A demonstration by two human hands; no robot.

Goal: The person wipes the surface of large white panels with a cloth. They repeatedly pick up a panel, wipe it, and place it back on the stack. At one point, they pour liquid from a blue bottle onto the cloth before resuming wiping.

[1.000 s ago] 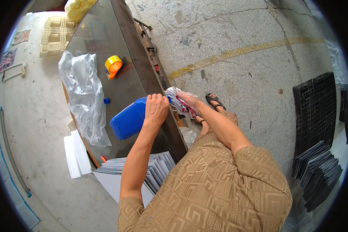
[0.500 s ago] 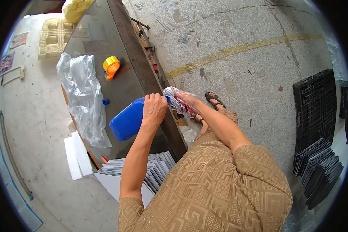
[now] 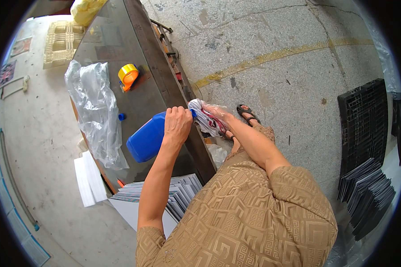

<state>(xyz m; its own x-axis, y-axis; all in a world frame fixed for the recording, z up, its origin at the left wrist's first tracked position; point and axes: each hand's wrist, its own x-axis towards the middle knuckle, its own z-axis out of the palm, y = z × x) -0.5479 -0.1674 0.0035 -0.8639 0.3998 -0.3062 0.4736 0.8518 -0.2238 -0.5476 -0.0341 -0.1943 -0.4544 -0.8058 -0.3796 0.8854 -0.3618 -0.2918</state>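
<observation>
My left hand [image 3: 177, 125] is closed around the handle of a blue plastic jug [image 3: 146, 140]. The jug is tipped over the table, its neck pointing right at a bunched white cloth with red and dark markings [image 3: 204, 116]. That cloth is gripped by my right hand [image 3: 220, 114], which thin clear plastic appears to cover; its fingers are partly hidden. The cloth touches or nearly touches the jug's mouth, just beyond the table's edge. A small blue cap [image 3: 121, 117] lies on the table left of the jug.
On the dark glass-topped table [image 3: 158, 58] lie a crumpled clear plastic sheet [image 3: 96, 118] and an orange tape dispenser [image 3: 128, 77]. Stacked grey-white boards [image 3: 185, 189] stand by its near end. A black pallet [image 3: 363, 124] and dark sheets [image 3: 365, 193] are at the right.
My right hand and the cloth have shifted slightly at the jug's mouth, and the cloth's folds and red markings look different. The jug and my left hand stay almost in place.
</observation>
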